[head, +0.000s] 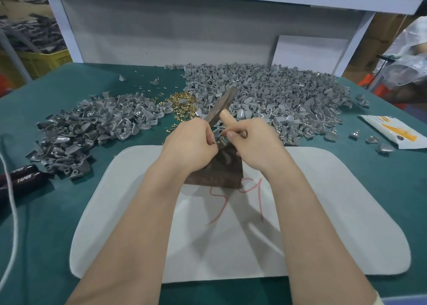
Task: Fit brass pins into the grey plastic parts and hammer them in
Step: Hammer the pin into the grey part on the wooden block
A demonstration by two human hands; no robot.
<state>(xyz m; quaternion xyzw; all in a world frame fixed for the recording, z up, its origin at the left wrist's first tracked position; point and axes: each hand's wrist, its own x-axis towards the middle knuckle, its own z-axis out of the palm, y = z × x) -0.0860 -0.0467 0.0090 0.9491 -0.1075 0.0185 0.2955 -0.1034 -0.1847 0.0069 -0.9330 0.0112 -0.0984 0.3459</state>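
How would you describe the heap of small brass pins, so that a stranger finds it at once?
On the green table, beyond the white mat, lie two heaps of grey plastic parts: a smaller left heap and a larger right heap. The heap of small brass pins sits in the gap between them. It alone is shiny gold; its neighbours are dull grey.

place: factory assembly bench | evidence: heaps of grey plastic parts, brass pins, yellow crate
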